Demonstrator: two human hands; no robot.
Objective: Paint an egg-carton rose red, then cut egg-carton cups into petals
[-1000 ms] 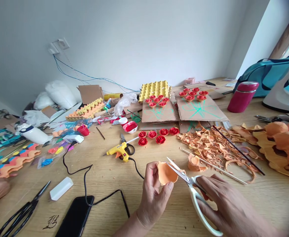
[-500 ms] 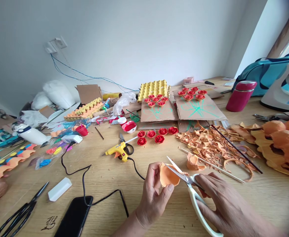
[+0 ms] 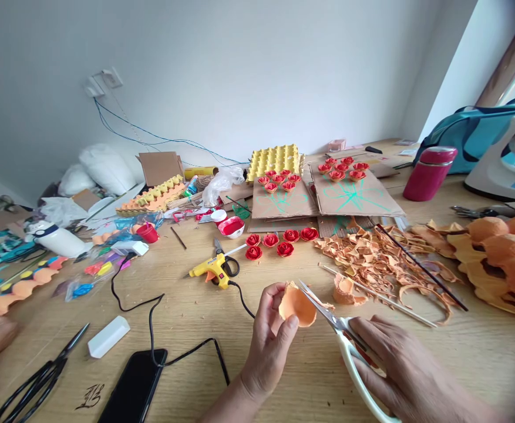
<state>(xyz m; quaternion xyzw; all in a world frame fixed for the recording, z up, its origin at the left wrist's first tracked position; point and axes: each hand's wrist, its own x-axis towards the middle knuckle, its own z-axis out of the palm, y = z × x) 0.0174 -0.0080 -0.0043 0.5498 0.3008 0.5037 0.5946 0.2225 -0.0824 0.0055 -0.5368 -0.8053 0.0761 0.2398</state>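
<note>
Your left fingers (image 3: 289,329): pinching the rim of one orange cup (image 3: 298,305), held above the near tabletop (image 3: 187,376). Your right fingers (image 3: 357,329): wrapped around the pale handles of the scissors (image 3: 334,322), blades at the cup's right edge. Just right of the blades: one orange scrap (image 3: 347,290). Farther right: a heap of trimmings (image 3: 372,255). Left of your hands: one yellow glue gun (image 3: 213,270). Beyond it, slightly right: six red roses (image 3: 285,249). Near left: one black phone (image 3: 133,388).

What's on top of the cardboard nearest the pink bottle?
Red flowers sit on that cardboard, with green scribbles in front of them. The flowers cover part of it, so any marks right beneath them can't be seen.
</note>
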